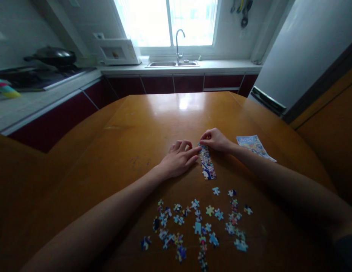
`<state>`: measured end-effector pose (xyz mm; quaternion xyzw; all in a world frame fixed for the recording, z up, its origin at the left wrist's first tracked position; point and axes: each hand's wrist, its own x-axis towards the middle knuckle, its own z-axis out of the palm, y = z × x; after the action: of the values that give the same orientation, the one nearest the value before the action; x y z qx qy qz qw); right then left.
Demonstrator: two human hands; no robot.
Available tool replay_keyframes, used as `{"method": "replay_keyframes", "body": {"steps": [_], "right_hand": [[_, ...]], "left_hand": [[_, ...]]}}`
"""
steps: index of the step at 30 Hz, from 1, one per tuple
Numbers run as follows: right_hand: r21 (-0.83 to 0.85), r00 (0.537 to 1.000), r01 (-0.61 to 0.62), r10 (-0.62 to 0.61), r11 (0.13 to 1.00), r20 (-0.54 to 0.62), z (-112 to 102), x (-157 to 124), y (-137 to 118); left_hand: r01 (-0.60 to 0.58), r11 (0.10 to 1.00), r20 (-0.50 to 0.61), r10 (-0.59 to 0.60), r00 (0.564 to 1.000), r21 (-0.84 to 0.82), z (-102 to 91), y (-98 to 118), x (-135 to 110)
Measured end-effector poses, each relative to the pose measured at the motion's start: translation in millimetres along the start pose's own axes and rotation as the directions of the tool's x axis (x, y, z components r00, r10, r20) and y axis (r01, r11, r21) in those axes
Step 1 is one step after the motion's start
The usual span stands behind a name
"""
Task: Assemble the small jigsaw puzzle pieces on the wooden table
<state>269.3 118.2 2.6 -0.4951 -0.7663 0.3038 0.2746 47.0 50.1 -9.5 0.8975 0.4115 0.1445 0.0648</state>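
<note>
Lying between left hand (pixel 178 158) and right hand (pixel 217 140), puzzle strip (pixel 207 162)

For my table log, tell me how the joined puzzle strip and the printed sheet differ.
The joined puzzle strip is narrow; the printed sheet is broader. The left hand and right hand are at the strip's far end; the sheet lies beyond the right forearm. The strip's left edge is knobbly; the sheet's edges look straight. Both lie on the table.
</note>
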Motion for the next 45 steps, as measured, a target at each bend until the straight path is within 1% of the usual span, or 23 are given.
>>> {"method": "replay_keyframes", "body": {"steps": [4,15,19,21,23,26,28,31,33,36,45], "right_hand": [[-0.014,1.000,0.018,-0.018,1.000,0.003,2.8,0.5,2.4],[-0.066,0.993,0.118,-0.120,0.991,-0.022,8.7,1.3,7.2],[-0.045,0.990,0.138,-0.140,0.989,-0.037,5.1,2.1,9.2],[-0.016,0.988,0.138,-0.139,0.990,-0.068,1.3,2.5,11.5],[-0.004,0.982,0.140,-0.140,0.990,-0.124,-1.4,2.0,14.8],[-0.033,0.965,0.197,-0.199,0.980,-0.170,-1.0,-1.3,18.7],[-0.083,0.952,0.258,-0.268,0.963,-0.150,1.4,-4.6,18.7],[-0.189,0.942,0.312,-0.329,0.931,-0.065,4.1,-8.8,14.8],[-0.249,0.947,0.309,-0.322,0.918,-0.012,4.2,-10.2,11.5],[-0.305,0.956,0.286,-0.293,0.908,0.023,3.3,-10.2,7.7],[-0.319,0.969,0.240,-0.246,0.917,0.021,9.2,-7.7,9.0]], "left_hand": [[-0.011,1.000,-0.001,0.011,1.000,0.006,-0.2,0.3,-0.2],[-0.009,1.000,0.012,0.009,1.000,0.020,-0.8,0.6,0.3],[0.001,1.000,0.025,-0.002,1.000,0.020,-2.8,1.8,0.6],[0.003,1.000,0.025,-0.004,1.000,0.018,-3.4,2.2,0.6],[0.005,1.000,0.025,-0.005,1.000,0.018,-3.3,2.3,0.4],[0.004,1.000,0.025,-0.004,1.000,0.019,-2.3,1.9,0.2],[0.004,1.000,0.016,-0.004,1.000,0.021,-1.2,1.2,0.3],[0.005,1.000,-0.001,-0.005,1.000,0.016,0.2,0.2,0.5],[0.001,1.000,-0.003,-0.001,1.000,0.007,0.5,0.0,0.7],[-0.006,1.000,-0.005,0.006,1.000,-0.002,0.3,0.1,0.8],[-0.025,1.000,-0.025,0.025,0.999,-0.009,-1.2,-0.6,-1.5]]}}
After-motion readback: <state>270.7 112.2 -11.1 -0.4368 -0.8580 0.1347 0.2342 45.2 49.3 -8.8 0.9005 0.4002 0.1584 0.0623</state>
